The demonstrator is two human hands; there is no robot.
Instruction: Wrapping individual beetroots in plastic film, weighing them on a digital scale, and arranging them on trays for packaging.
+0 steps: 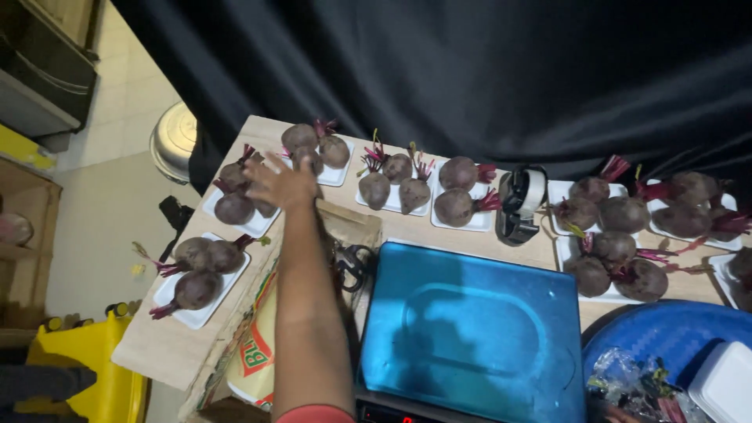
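Observation:
My left hand [283, 182] stretches out over the far left of the wooden table [157, 345], palm down with fingers apart, and I see nothing held in it. It hovers between a white tray of beetroots [239, 197] and another tray of beetroots [317, 149] just beyond the fingertips. Further trays of beetroots [196, 278] [395, 186] [464, 196] lie along the table. My right hand is out of view.
A blue weighing scale [470, 333] sits in front of me. A tape dispenser [521, 202], scissors [350, 262] and a cardboard box [251, 345] are nearby. More beetroot trays [619, 243] and a blue basin [666, 333] with a white tray stand at right. A black curtain hangs behind.

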